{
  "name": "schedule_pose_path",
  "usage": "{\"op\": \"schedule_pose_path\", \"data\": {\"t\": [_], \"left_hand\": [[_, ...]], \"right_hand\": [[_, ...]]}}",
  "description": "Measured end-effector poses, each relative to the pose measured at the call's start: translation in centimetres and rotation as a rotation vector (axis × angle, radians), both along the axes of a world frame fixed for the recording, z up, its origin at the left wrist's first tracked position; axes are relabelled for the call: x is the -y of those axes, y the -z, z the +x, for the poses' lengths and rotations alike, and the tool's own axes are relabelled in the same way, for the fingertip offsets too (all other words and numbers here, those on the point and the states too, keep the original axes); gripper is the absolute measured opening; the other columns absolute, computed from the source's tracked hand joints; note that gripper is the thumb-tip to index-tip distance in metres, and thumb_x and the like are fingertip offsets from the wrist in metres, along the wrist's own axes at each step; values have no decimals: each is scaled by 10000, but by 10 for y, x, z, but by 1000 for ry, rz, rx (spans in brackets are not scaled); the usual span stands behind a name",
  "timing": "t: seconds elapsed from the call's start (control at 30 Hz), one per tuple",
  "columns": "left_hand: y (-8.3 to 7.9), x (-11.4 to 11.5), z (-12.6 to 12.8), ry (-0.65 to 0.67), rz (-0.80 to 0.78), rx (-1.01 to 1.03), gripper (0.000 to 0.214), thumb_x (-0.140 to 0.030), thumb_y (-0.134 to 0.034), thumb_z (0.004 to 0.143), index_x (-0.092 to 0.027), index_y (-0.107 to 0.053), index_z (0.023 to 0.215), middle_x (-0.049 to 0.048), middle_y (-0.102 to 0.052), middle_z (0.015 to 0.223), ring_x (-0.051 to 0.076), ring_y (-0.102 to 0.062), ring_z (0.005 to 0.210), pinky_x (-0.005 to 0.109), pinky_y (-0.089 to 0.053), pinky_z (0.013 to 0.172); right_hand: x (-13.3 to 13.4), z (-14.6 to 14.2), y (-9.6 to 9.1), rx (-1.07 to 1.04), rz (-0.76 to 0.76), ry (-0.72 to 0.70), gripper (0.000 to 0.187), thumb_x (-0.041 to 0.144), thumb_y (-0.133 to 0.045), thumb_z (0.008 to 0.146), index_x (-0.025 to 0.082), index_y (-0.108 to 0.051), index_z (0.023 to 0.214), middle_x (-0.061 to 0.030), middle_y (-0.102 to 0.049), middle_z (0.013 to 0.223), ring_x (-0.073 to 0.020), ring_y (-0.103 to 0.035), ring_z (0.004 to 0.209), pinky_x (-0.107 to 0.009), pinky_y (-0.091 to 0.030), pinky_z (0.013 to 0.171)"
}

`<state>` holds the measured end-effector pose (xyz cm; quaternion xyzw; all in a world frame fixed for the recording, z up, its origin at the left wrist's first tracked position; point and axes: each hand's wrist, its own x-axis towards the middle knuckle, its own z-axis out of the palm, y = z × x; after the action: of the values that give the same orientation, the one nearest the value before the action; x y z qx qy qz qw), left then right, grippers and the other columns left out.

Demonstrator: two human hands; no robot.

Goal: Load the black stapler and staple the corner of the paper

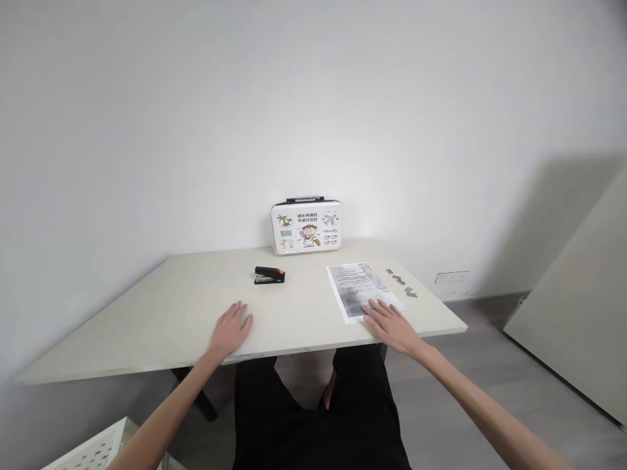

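Observation:
My left hand [232, 328] lies flat on the pale table near its front edge, fingers stretched out, holding nothing. A black stapler [269, 275] with an orange mark stands a little beyond it, apart from the fingers. On the right, my right hand [389, 324] rests with spread fingers over the lower part of a printed sheet of paper [360, 287], covering its near right corner. Several small grey strips of staples [399, 280] lie to the right of the sheet.
A white case [307, 228] with cartoon prints and a black handle stands against the wall at the table's [171, 307] back. A white perforated bin [93, 450] is on the floor at lower left. A wall socket [451, 277] and a white panel [573, 300] are at right.

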<state>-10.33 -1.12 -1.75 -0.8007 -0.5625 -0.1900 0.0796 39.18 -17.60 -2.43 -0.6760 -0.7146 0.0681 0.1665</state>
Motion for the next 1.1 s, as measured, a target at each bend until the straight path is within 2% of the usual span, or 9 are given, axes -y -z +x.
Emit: {"op": "schedule_pose_path", "data": {"t": [0.13, 0.27, 0.4, 0.5, 0.63, 0.77, 0.83, 0.93, 1.1], "left_hand": [[-1, 2, 1, -4, -15, 7, 525, -424, -437, 1021, -138, -631, 1416, 174, -550, 1565, 340, -478, 1489, 519, -387, 1231], [-3, 4, 2, -6, -33, 8, 537, -434, -415, 1029, -138, -628, 1423, 176, -531, 1582, 341, -457, 1503, 521, -372, 1238], [-3, 6, 2, -17, -65, 4, 546, -479, -374, 1055, -170, -620, 1432, 150, -533, 1587, 318, -439, 1518, 507, -348, 1247], [-4, 8, 3, -27, -95, -2, 618, -585, -408, 1035, -178, -586, 1465, 149, -505, 1610, 308, -421, 1530, 490, -317, 1262], [-7, 11, 6, -25, -134, 23, 839, -705, -537, 926, -118, -504, 1525, 195, -441, 1643, 347, -370, 1555, 498, -272, 1279], [-12, 11, 5, -18, -146, 103, 745, -562, -474, 981, -49, -492, 1521, 225, -486, 1603, 357, -431, 1518, 499, -312, 1264], [-15, 12, 2, 6, -137, 121, 634, -447, -387, 1021, -71, -510, 1516, 184, -516, 1592, 311, -466, 1501, 463, -344, 1255], [-20, 16, -2, 47, -130, 150, 536, -359, -304, 1043, -186, -606, 1452, 77, -584, 1552, 238, -525, 1459, 404, -403, 1223], [-26, 21, -2, 91, -166, 151, 559, -632, -460, 1005, -282, -684, 1379, 9, -573, 1565, 286, -455, 1511, 458, -382, 1239]], "right_hand": [[26, -39, 4, -7, 65, -95, 658, 666, -282, 1071, 336, -440, 1617, -7, -298, 1727, -305, -213, 1622, -568, -205, 1314], [39, -94, 3, -82, 196, -202, 580, 629, -404, 1062, 379, -498, 1576, -17, -390, 1689, -352, -312, 1586, -638, -264, 1275], [37, -149, -21, -179, 130, -283, 556, 634, -404, 1059, 370, -580, 1516, -38, -470, 1645, -381, -380, 1551, -648, -340, 1228], [34, -167, -43, -295, 141, -379, 548, 575, -359, 1092, 369, -487, 1582, -29, -472, 1648, -312, -435, 1528, -548, -425, 1202], [32, -150, -45, -289, 243, -359, 527, 527, -399, 1091, 309, -524, 1555, -74, -482, 1639, -314, -427, 1527, -551, -396, 1222], [29, -116, -21, -315, 211, -267, 525, 541, -423, 1080, 293, -552, 1524, -87, -528, 1602, -317, -457, 1505, -561, -414, 1214], [24, -97, -11, -366, 198, -229, 532, 554, -426, 1075, 288, -551, 1518, -80, -526, 1604, -303, -478, 1490, -542, -417, 1222], [7, -62, -3, -451, 184, -201, 508, 563, -428, 1065, 266, -619, 1431, -90, -608, 1525, -291, -558, 1422, -515, -428, 1218], [-26, 3, 2, -484, 215, -1, 458, 574, -450, 1027, 259, -705, 1241, -113, -724, 1354, -311, -696, 1223, -492, -545, 1080]]}}
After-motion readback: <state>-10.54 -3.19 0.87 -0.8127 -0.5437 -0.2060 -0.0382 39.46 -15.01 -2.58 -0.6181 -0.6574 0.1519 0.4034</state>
